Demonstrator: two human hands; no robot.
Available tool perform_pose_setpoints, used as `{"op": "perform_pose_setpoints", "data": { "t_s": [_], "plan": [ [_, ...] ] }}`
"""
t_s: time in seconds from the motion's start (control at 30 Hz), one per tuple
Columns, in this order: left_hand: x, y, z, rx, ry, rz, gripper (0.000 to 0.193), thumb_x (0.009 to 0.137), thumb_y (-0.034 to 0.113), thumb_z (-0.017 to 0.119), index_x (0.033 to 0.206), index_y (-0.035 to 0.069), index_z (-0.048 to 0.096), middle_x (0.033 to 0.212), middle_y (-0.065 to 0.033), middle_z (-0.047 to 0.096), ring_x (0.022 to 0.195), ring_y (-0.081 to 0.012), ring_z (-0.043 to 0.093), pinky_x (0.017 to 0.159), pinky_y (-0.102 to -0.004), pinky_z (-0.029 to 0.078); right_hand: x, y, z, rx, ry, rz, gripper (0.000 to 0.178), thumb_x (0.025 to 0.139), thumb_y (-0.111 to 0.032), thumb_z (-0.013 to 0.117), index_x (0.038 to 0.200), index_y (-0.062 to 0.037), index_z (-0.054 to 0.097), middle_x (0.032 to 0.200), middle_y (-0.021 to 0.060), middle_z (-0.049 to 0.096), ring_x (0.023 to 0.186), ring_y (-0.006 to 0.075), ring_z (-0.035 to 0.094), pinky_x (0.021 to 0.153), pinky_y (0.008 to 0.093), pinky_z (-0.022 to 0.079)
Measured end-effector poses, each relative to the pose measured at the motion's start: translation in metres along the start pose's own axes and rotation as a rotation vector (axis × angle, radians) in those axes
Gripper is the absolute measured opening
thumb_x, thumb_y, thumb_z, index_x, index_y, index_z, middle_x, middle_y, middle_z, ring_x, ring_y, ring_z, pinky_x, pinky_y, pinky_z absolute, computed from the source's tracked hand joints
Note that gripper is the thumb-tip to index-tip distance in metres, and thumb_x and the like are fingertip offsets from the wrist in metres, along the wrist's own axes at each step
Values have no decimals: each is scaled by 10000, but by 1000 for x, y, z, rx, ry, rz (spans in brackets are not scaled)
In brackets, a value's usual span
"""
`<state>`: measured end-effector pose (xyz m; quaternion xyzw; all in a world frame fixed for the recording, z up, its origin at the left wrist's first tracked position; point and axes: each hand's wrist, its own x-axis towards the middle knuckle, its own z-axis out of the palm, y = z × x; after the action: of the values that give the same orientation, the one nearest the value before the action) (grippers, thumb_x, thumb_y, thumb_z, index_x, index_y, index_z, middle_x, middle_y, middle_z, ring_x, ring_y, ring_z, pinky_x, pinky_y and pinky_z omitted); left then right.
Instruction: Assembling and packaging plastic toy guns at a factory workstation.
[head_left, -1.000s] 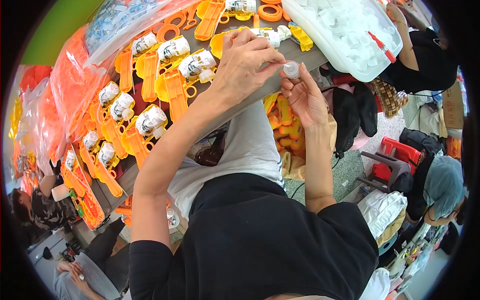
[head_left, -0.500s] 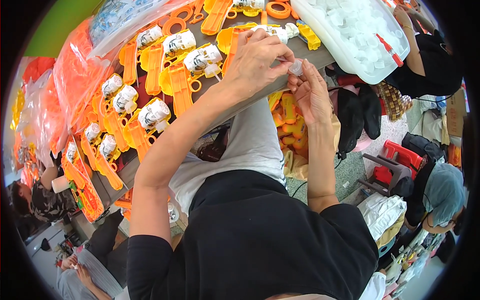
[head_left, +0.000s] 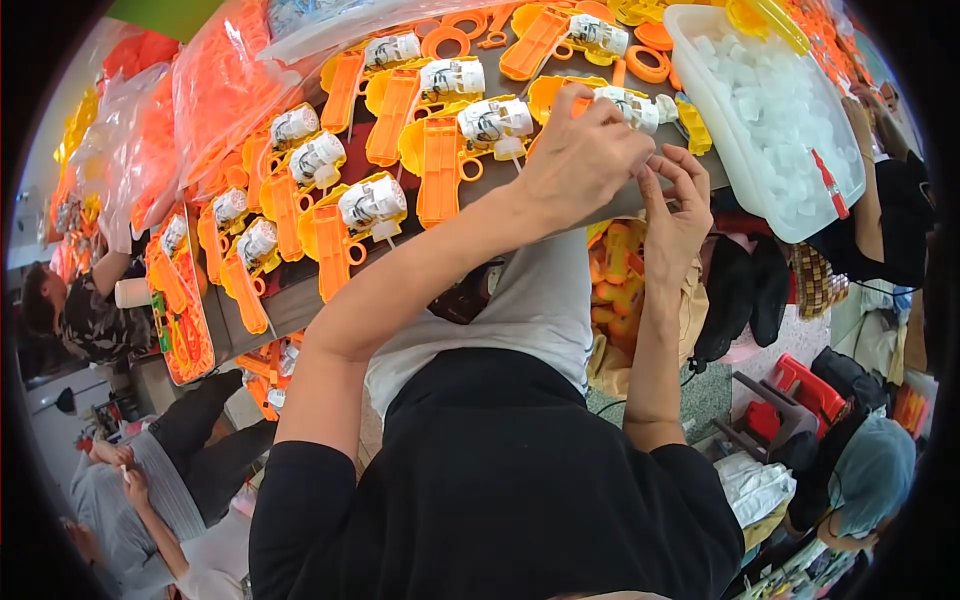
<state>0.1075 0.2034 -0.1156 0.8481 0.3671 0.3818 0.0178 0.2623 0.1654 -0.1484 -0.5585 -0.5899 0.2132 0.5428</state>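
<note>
My left hand is bent at the wrist over the table's near edge, thumb and fingers pinched together. Its fingertips meet those of my right hand, whose thumb and forefinger are also closed. Whatever lies between the fingertips is hidden now. Just beyond my left hand is an open orange-and-yellow toy gun shell with a white wired cylinder. More half-built toy guns lie in rows to the left, with white cylinders and thin wires showing. A small yellow plastic part sits past my right hand.
A white tub of small translucent plastic pieces stands at the right, a red-handled tool on its rim. Orange rings lie at the back. Below the table edge is a bag of yellow-orange parts. Other people sit around.
My view has shifted, so the table and tub appear farther right. The small translucent cap seen between my fingertips before is now covered, as my hands have closed together.
</note>
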Motion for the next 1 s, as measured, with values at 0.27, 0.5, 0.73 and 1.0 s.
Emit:
{"op": "perform_pose_setpoints", "data": {
  "t_s": [0.27, 0.5, 0.73, 1.0],
  "plan": [
    [-3, 9, 3, 264, 23, 56, 163, 787, 142, 692, 936, 77, 687, 787, -25, 664, 966, -192, 609, 1032, -470, 333, -1, 3, 10, 64, 94, -34, 163, 871, -35, 733, 1030, 0, 736, 1297, 66, 585, 934, 101, 624, 763, 222, 493],
    [-9, 0, 13, 360, 88, -13, 66, 736, 216, 635, 774, 169, 661, 766, 7, 647, 984, -202, 612, 1005, -529, 362, -7, -8, 11, 6, 89, -67, 95, 832, 12, 711, 924, 9, 691, 1351, 140, 530, 1258, 282, 504, 1043, 378, 433],
    [-7, -21, -1, 365, 59, -186, 92, 780, 192, 620, 705, 159, 663, 893, -35, 593, 1005, -238, 558, 961, -481, 373, -14, 3, -11, -129, -33, -435, 127, 940, -18, 621, 1041, 58, 611, 1321, 167, 538, 1173, 238, 540, 1001, 349, 451],
    [-35, 1, -4, 273, -84, -20, 141, 808, 190, 607, 940, 162, 647, 937, -18, 623, 1022, -211, 590, 982, -502, 389, 53, 12, -21, -74, -232, -106, 289, 991, -163, 618, 1216, 15, 586, 1247, 120, 599, 1122, 202, 572, 992, 333, 447]
  ]
}}
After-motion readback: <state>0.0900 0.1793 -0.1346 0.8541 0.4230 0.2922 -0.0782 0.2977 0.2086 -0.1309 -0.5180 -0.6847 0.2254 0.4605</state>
